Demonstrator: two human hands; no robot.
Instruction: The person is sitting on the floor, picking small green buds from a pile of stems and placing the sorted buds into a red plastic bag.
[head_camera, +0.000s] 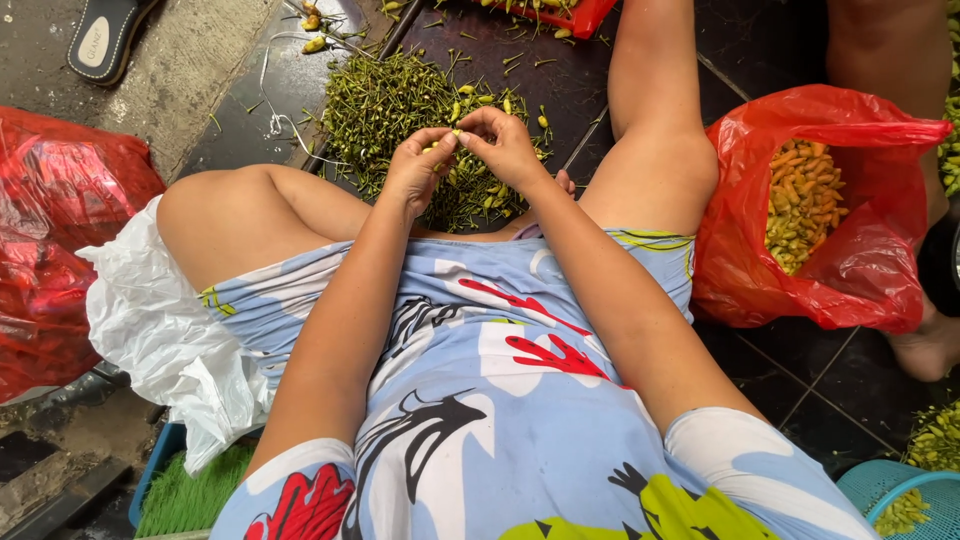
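Head view: two hands work a small chili over a heap of stems

Head view shows a small yellow-green chili (455, 133) pinched between both hands at about 12 o'clock, just above the person's lap. The left hand (418, 165) has its fingers closed on one end; the right hand (503, 145) has its fingers closed on the other, fingertips touching. Directly beneath lies a pile of green stems (385, 105) with a few stray chilies on the dark tiled floor (800, 390). At 3 o'clock an open red plastic bag (870, 250) holds orange and yellow chilies. At 9 o'clock sit another red bag (60, 220) and a white plastic bag (160, 330). At 5 o'clock a teal basket (880, 485) holds green chilies.
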